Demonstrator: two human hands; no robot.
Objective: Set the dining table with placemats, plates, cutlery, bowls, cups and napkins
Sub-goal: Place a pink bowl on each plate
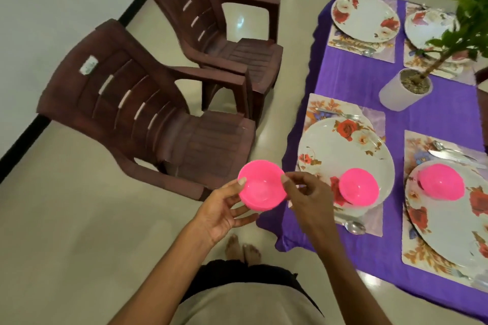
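head view: a person holds a pink bowl (pixel 261 188) over the floor beside the table (pixel 361 82), the left hand (pixel 224 215) cupping its rim and underside, the right hand (pixel 307 196) pinching the opposite rim. two more pink bowls (pixel 357 187) sit on flowered plates (pixel 340 155) laid on placemats (pixel 327 107), near a potted plant (pixel 406 87) and two brown chairs (pixel 148 113).

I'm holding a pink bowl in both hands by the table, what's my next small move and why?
Probably carry the pink bowl to the far left plate and set it down: the two near plates already hold bowls, while that one looks bare. The far right plate is partly hidden by the plant.
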